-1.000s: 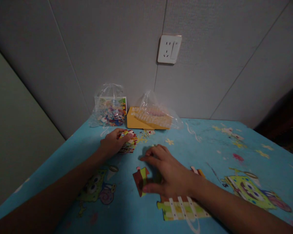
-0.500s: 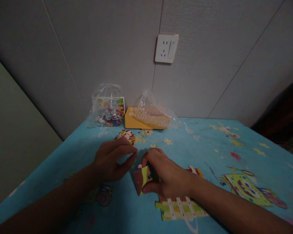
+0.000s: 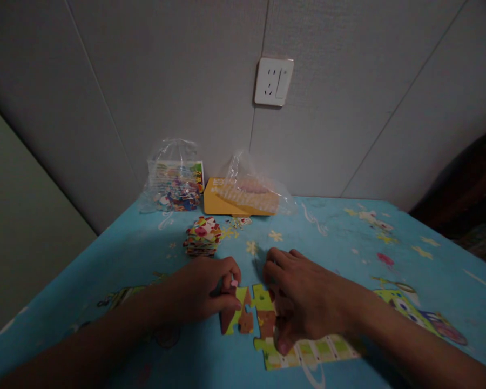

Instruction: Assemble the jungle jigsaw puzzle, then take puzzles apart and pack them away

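Observation:
My left hand [image 3: 206,289] is closed, thumb and fingers pinching the left edge of a jigsaw puzzle piece [image 3: 241,319] in brown and yellow-green. That piece lies on the blue cloth, a narrow gap left of a joined section of jigsaw [image 3: 267,313]. Over this section rests my right hand [image 3: 299,297], fingers bent and apart from the thumb, whose tip touches the lower pieces. Part of the joined section is hidden beneath that hand. A white fence pattern runs along its lower edge.
Behind my left hand stands a stack of puzzle pieces [image 3: 202,237]. Farther back, against the wall, are a clear plastic bag [image 3: 174,186] with a picture and pieces inside, and a yellow box [image 3: 218,202] partly under another clear bag [image 3: 263,189]. A cartoon-printed blue tablecloth [image 3: 340,243] covers the table.
My right hand has let go of the brown puzzle piece and moved right onto the joined section. My left hand has come forward and right and taken hold of the piece, which now lies flatter.

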Tool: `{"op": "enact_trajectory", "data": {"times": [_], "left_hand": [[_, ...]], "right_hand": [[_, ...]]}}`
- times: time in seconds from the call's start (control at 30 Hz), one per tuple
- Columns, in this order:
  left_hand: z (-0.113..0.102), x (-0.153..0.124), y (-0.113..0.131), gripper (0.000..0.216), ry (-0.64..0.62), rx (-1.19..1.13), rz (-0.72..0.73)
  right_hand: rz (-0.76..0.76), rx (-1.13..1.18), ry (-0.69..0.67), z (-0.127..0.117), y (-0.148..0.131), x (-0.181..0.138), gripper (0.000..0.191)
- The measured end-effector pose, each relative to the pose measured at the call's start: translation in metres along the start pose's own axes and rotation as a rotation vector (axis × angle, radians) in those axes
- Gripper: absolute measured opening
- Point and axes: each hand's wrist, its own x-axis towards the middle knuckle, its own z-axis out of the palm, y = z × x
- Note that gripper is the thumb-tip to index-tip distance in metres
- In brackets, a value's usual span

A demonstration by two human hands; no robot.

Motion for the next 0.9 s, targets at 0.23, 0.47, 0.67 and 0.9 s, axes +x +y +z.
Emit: {"op": "enact_trajectory", "data": {"times": [0.23,0.47,0.67,0.9], "left_hand": [[0.011,0.003,0.003,0.017,-0.043,-0.422,-0.168],[0.011,0.003,0.001,0.022,0.272,-0.6,-0.123],[0.01,0.0,-0.003,0.024,0.598,-0.498,-0.061],[0.022,-0.001,0.003,0.023,0.311,-0.283,0.025]], "right_hand": [[0.129,0.179,-0.001,0.005,-0.003,0.004,0.051],[0.177,0.544,0.031,0.006,0.001,0.012,0.027],[0.09,0.971,0.217,0.006,0.0,0.017,0.022],[0.036,0.762,0.237,0.007,-0.004,0.017,0.037]]}}
